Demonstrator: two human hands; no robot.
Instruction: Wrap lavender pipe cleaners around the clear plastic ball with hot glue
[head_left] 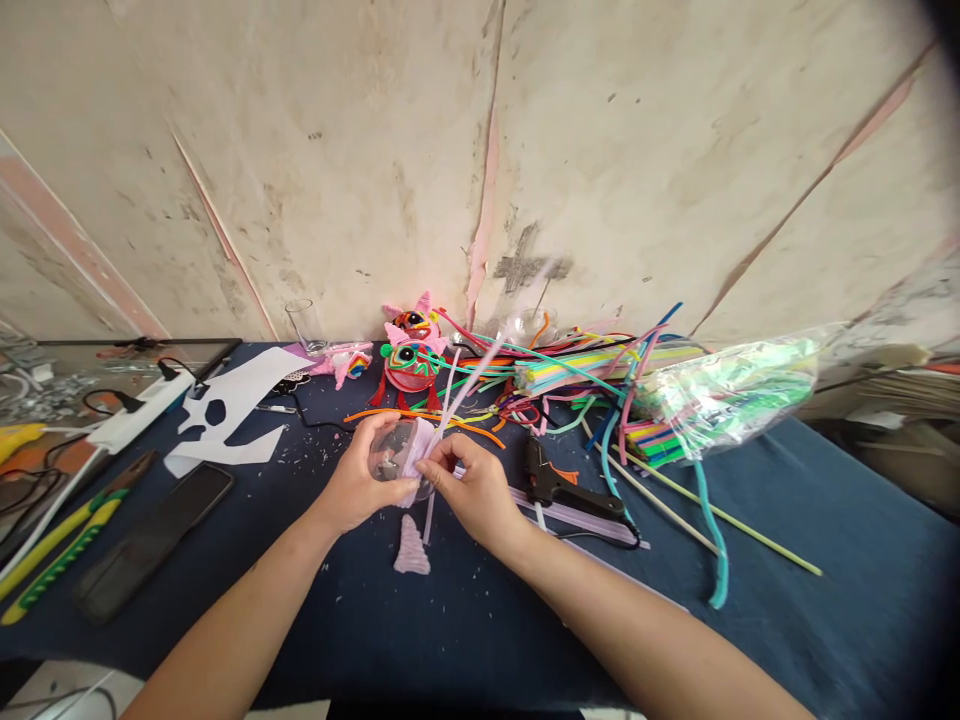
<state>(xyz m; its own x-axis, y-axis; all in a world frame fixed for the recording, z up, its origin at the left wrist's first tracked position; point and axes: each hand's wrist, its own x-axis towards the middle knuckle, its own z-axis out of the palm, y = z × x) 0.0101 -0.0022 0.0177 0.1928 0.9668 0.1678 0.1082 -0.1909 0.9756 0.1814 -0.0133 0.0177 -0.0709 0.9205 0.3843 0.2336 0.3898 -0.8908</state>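
Observation:
My left hand is closed around a clear plastic ball with a band of lilac pipe cleaner wrapped on its right side. At that band, my right hand pinches a lilac pipe cleaner, whose loose end sticks up and to the right, slightly blurred. Just below both hands lies a lilac cone-shaped piece made of coiled pipe cleaner. The far side of the ball is partly hidden by my fingers.
Finished pipe-cleaner figures stand at the back. A black glue gun lies right of my hands, near bundled pipe cleaners and a plastic bag. Leftward are a phone, pliers, cut white paper and a power strip.

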